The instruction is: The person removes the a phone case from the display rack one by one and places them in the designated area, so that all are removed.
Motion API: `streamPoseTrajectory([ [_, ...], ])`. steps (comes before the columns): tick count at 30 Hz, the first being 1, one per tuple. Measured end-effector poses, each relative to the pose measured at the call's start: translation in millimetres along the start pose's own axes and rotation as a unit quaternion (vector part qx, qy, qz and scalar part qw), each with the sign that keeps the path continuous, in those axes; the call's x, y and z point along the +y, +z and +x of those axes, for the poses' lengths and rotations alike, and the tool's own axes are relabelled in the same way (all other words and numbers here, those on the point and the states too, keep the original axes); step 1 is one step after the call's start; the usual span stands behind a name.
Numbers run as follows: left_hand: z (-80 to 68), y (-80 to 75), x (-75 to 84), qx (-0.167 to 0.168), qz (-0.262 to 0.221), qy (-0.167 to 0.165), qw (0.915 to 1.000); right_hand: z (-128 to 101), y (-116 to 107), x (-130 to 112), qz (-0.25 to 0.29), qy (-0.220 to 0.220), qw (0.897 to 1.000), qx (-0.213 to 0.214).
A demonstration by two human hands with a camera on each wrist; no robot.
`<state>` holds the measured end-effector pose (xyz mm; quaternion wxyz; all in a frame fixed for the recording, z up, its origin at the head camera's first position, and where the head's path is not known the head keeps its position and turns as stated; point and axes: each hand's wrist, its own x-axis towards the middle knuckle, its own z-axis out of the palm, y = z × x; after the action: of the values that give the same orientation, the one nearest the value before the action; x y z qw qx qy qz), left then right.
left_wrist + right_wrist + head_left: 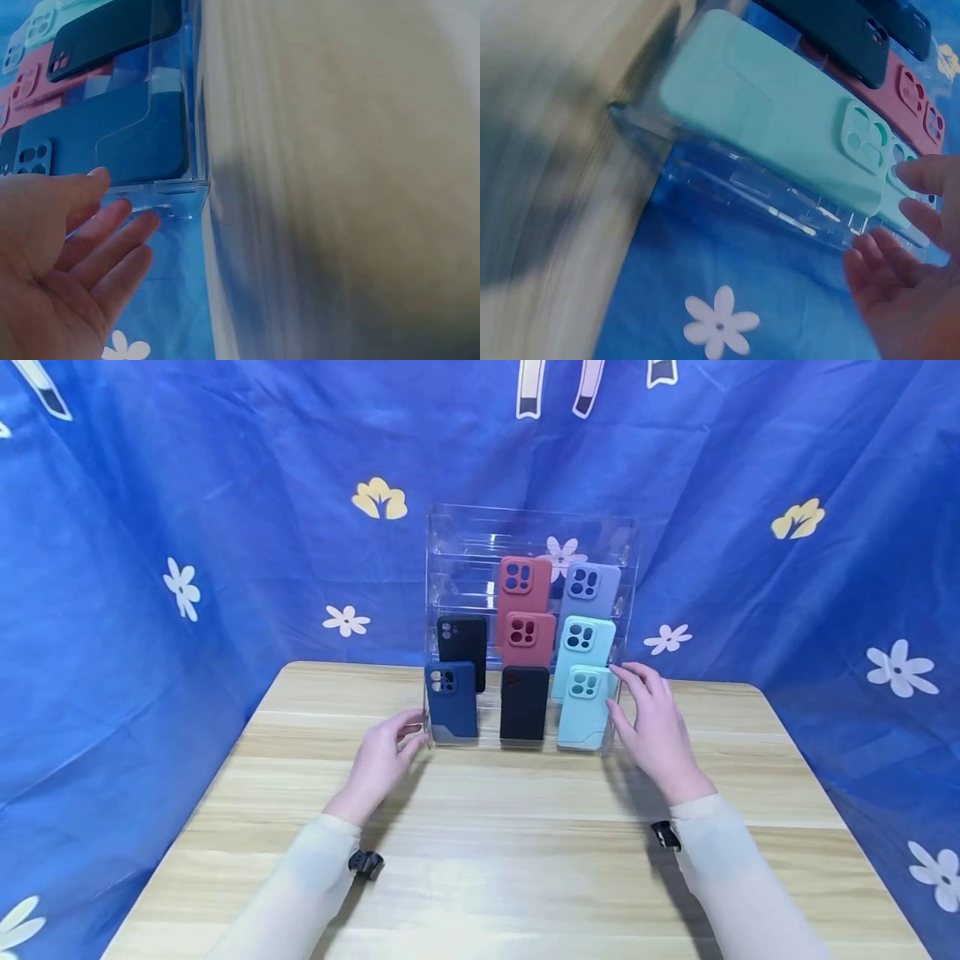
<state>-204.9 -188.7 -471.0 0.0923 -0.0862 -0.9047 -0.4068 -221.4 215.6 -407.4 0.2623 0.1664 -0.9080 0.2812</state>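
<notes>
A clear acrylic tiered rack (450, 539) stands at the back middle of the wooden table (525, 860). It holds upright phone cases: dark blue (452, 702), black (524, 703) and mint (585, 708) in front, with black, red, mint and lavender ones behind. My left hand (408, 735) lies by the rack's front left corner with relaxed fingers; the left wrist view shows its fingertips (142, 221) at the clear wall (187, 191), beside the dark blue case (112, 142). My right hand (626, 693) is flat along the right wall, fingers (922, 176) straight beside the mint case (780, 127). Neither hand holds anything.
A blue cloth with flower prints (187, 585) hangs behind and to both sides of the table. The rack's upper tiers (465, 577) on the left hold no cases. Bare wood (517, 793) lies between my arms in front of the rack.
</notes>
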Motion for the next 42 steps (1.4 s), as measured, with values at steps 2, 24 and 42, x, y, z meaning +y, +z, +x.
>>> streamPoseTrajectory([
  [2, 1.9, -0.6, -0.1, 0.004, -0.011, -0.006, 0.9999, 3.3, 0.8, 1.8, 0.038, 0.008, 0.999, -0.002],
  [24, 10.4, 4.1, -1.1, 0.029, -0.013, -0.033, 0.9989, 21.5, 7.1, 14.6, 0.076, 0.012, 0.997, 0.030],
  [42, 9.9, 4.6, 2.4, 0.037, -0.008, -0.030, 0.9989, 28.2, 0.5, 17.1, 0.078, 0.023, 0.996, 0.021],
])
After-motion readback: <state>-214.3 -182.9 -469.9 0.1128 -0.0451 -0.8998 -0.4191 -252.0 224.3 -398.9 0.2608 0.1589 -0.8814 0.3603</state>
